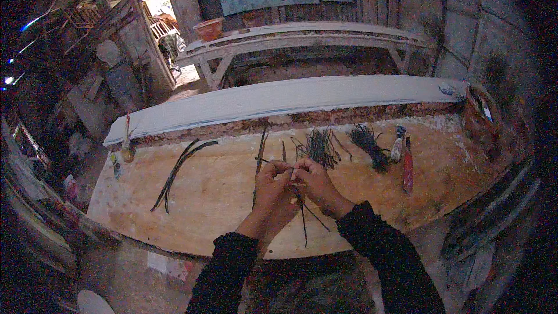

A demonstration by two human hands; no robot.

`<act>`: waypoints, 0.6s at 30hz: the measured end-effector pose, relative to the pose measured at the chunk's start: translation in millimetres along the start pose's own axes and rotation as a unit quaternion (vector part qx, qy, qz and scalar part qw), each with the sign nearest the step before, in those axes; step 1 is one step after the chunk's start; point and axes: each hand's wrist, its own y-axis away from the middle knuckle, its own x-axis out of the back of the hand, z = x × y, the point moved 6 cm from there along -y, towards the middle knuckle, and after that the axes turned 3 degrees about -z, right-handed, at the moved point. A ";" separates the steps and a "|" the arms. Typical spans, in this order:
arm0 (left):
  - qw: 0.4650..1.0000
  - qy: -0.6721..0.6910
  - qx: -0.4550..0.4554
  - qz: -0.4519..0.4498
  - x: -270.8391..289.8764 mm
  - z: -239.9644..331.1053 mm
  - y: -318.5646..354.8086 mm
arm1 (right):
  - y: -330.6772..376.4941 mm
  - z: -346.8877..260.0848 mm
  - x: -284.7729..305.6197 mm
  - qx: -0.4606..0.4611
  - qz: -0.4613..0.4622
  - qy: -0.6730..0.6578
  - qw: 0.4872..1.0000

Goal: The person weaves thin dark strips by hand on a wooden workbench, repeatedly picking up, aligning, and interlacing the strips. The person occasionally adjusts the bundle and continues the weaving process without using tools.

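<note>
My left hand (273,185) and my right hand (318,185) meet over the middle of a pale wooden tabletop (221,197). Fingertips of both are pinched together on thin dark strands (304,221), whose ends hang below the hands and poke out at the upper left. The exact grip is hidden by the fingers. Just beyond the hands lie a loose long dark strip (260,157) and a tangled bundle of dark cords (321,146). A second, tighter cord bundle (369,148) rests to its right. Off to the left lies a pair of curved dark strips (174,171).
A red, narrow tool (408,166) lies at the right beside a small whitish-and-dark object (398,144). A brown container (481,119) stands at the right end. Along the far side runs a raised white board (279,102). Behind are a long bench (325,39) and a clay-coloured pot (208,29).
</note>
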 end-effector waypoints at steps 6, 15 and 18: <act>1.000 -0.001 0.004 -0.001 -4.2 5.6 3.9 | 4.6 -7.1 -8.0 -0.034 -0.067 -0.182 0.980; 0.996 0.041 -0.060 -0.056 16.4 -6.1 -15.4 | 4.4 -3.9 -13.0 -0.065 -0.111 -0.265 0.956; 0.994 -0.004 -0.096 -0.056 22.7 -5.2 -19.9 | -1.0 5.2 -3.9 -0.061 -0.085 -0.256 0.961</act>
